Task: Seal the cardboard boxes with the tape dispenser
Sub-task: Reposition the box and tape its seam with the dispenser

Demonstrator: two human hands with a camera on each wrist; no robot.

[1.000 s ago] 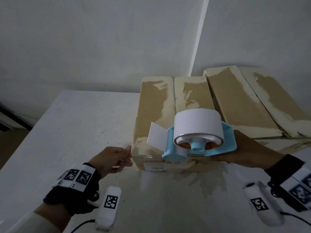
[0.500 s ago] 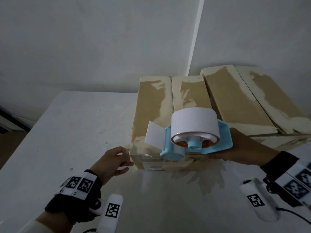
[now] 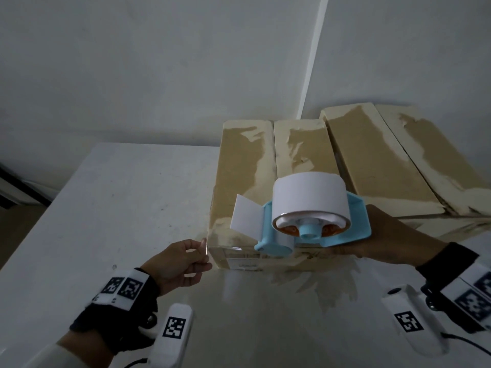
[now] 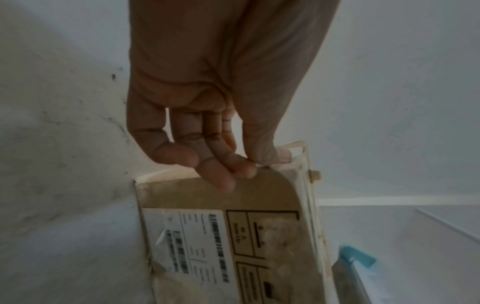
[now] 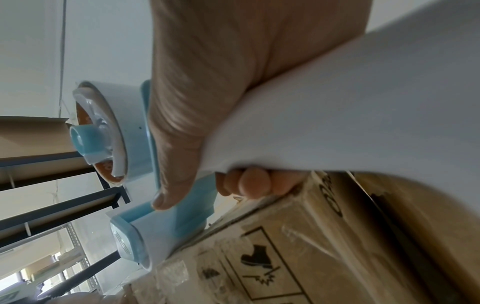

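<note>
Dim, soft light; wide-angle edge distortion; wrist views blurred.

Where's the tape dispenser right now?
In the head view, the tape dispenser is right of centre, gripped by the right hand over the near edge of the left cardboard box.
</note>
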